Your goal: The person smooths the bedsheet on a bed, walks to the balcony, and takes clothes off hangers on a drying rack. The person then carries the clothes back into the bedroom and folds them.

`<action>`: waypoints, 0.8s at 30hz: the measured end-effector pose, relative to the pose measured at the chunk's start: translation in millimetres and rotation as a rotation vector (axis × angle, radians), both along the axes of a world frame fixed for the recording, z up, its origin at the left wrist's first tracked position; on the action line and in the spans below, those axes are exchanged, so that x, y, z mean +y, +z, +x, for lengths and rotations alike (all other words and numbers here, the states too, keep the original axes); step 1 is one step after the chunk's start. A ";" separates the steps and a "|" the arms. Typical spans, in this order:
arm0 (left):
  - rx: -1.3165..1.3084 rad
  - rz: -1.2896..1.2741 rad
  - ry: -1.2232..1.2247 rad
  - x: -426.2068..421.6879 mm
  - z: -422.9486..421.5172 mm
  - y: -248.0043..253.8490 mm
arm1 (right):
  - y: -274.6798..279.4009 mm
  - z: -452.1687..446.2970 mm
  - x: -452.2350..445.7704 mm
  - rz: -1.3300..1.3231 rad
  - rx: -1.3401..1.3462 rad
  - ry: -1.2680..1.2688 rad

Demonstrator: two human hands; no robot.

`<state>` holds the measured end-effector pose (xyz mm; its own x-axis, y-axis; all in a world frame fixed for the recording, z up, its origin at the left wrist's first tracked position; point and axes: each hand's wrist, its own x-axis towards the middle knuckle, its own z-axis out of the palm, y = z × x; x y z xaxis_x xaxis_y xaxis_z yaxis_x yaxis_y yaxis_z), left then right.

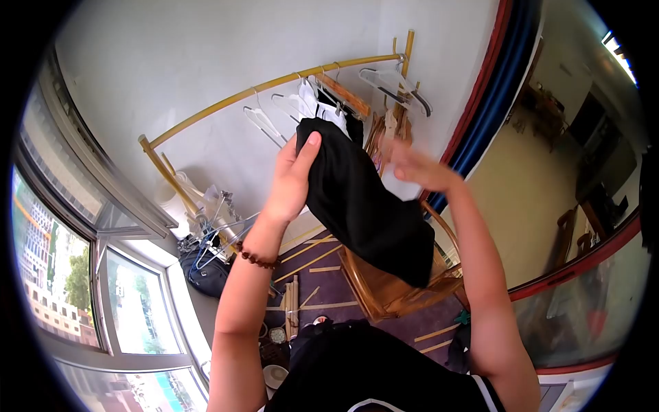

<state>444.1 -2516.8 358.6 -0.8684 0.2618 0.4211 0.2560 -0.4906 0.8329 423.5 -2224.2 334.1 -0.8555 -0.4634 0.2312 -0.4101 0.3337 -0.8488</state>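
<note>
Creased black cloth [367, 206] hangs slantwise, its upper end in the left hand [290, 180].

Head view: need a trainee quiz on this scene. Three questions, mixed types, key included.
1. Which hand grips the black cloth?
2. True or false: the beaded bracelet is worn on the left wrist.
3. Which piece of furniture is partly hidden behind the cloth?
A) a bed
B) a wooden chair
C) a bookcase

Key:
1. The left hand; the right hand is blurred and raised beside the cloth.
2. True.
3. B.
</note>
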 end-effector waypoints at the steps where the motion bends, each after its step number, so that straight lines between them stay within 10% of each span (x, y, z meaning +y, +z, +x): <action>1: -0.041 0.011 -0.051 -3.6 -0.4 0.0 | -37.4 -0.2 5.4 -0.160 -0.439 0.150; 3: -0.036 0.013 -0.022 -1.4 -4.5 2.2 | -81.7 27.0 -12.9 -0.470 -0.545 0.252; 9: -0.082 0.033 0.071 -24.2 -22.5 -7.5 | -79.4 40.9 -39.3 0.385 0.102 -0.237; 16: -0.042 -0.066 0.288 -70.1 -45.2 11.8 | -35.8 1.3 -20.5 -0.244 0.004 -0.385; 24: -0.070 0.017 0.019 -86.5 -34.9 39.0 | -68.0 6.6 -161.3 -0.121 -0.048 -0.077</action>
